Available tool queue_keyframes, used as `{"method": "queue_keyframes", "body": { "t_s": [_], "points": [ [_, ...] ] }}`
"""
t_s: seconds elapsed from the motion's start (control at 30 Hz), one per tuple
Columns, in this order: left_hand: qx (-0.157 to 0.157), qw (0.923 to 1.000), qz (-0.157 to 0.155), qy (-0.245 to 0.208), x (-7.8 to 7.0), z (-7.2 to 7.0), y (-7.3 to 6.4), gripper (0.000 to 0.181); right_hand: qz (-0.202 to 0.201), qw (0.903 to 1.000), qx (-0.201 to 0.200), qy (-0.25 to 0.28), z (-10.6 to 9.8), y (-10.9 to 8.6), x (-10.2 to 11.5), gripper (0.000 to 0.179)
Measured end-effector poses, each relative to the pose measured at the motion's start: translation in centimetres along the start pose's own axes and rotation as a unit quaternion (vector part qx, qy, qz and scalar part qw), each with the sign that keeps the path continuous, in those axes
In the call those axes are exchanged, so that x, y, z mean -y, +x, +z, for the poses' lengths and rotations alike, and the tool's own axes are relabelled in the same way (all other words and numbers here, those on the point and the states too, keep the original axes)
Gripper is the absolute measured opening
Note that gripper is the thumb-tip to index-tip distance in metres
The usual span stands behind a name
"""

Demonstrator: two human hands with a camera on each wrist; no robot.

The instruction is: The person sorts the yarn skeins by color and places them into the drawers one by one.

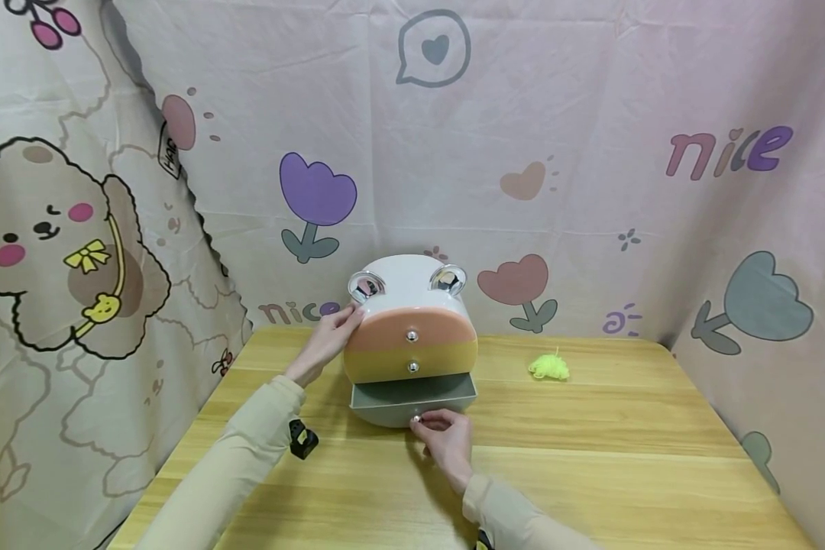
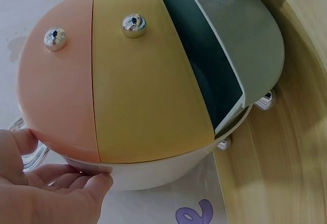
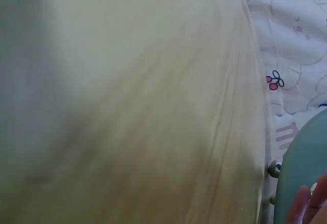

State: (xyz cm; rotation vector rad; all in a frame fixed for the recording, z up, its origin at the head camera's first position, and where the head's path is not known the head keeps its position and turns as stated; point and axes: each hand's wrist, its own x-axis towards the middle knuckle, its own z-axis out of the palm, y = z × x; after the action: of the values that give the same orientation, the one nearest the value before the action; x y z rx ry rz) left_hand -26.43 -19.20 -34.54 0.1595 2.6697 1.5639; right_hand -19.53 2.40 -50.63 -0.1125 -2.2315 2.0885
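A small round-topped desktop drawer box (image 1: 407, 281) with two silver ring eyes stands on the table. Its orange drawer (image 1: 378, 330) and yellow drawer (image 1: 378, 365) are closed, each with a silver knob. At the bottom, the grey-green drawer (image 1: 380, 415) is partly pulled out; its visible inside shows no contents. My right hand (image 1: 448, 444) pinches the knob (image 1: 415, 419) of that drawer. Thumb and curled fingers of my left hand (image 2: 56, 196) hold the box's side, just below one ring eye. In the right wrist view, only some fingertips (image 3: 298, 208) show at the corner.
A neon yellow-green tangled bundle (image 1: 550, 367) lies on the wooden table (image 1: 619, 428), right of the drawer box. Printed cloth (image 1: 399, 137) hangs behind the table and along both sides. Black wrist devices (image 1: 303, 439) sit by the sleeves.
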Motion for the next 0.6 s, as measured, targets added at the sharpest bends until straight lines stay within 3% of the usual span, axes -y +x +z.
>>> {"method": "queue_keyframes", "body": {
  "t_s": [0.6],
  "points": [
    [0.001, 1.0, -0.005, 0.0, -0.1, 0.0, 0.0, 0.065, -0.014, 0.9997, 0.018, -0.011, -1.0, -1.3, 0.0, 0.022]
  ]
}}
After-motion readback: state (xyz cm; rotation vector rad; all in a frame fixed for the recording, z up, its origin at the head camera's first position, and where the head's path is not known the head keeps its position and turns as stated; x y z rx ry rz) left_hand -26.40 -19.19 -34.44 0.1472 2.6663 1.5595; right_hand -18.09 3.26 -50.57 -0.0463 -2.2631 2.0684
